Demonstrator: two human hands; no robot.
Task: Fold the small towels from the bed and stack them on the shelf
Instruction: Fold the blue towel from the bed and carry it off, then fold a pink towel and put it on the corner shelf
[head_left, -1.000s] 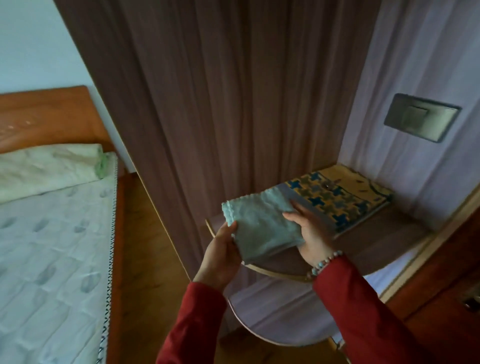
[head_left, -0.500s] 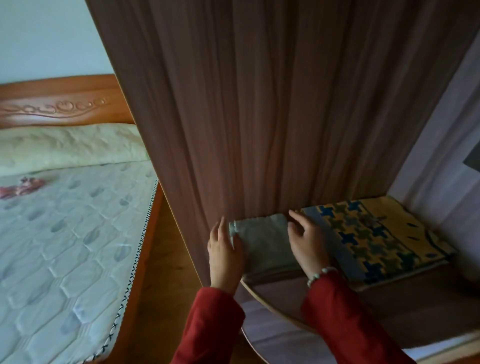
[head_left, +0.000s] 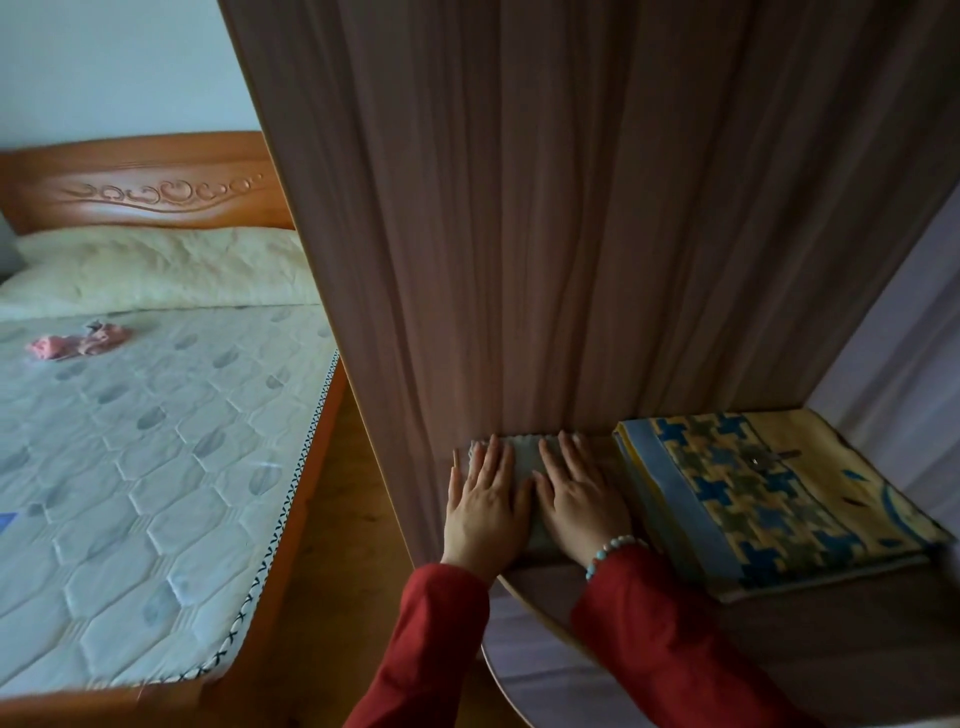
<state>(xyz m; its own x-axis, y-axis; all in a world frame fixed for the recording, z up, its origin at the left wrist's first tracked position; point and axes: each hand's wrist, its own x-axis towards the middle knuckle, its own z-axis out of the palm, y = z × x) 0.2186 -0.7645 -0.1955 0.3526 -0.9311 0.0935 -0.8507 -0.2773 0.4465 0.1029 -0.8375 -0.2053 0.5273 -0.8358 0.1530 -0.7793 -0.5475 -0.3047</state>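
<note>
a bed (head_left: 156, 467) with a quilted mattress and a carved wooden headboard (head_left: 145, 182) fills the left of the view, a pale pillow (head_left: 156, 270) lying along its head. a tall wood-grain panel (head_left: 571, 208) rises at centre, forming the side wall of a curved shelf (head_left: 831, 649). on the shelf, a large folded cloth (head_left: 769, 499) patterned in yellow and blue lies to the right. a person in red sleeves (head_left: 431, 639) presses both hands flat on a small grey-green folded towel (head_left: 524, 462), which lies on the shelf's left end, against the panel and just beside the patterned cloth. the left hand (head_left: 485, 501) and the right hand (head_left: 576, 493) lie side by side on the towel, each grip open, fingers straight and spread, nothing clasped. a bead bracelet (head_left: 613, 551) circles the right wrist. on the mattress near the pillow, a small crumpled pink cloth (head_left: 78, 343) lies unfolded, well apart from the shelf.
</note>
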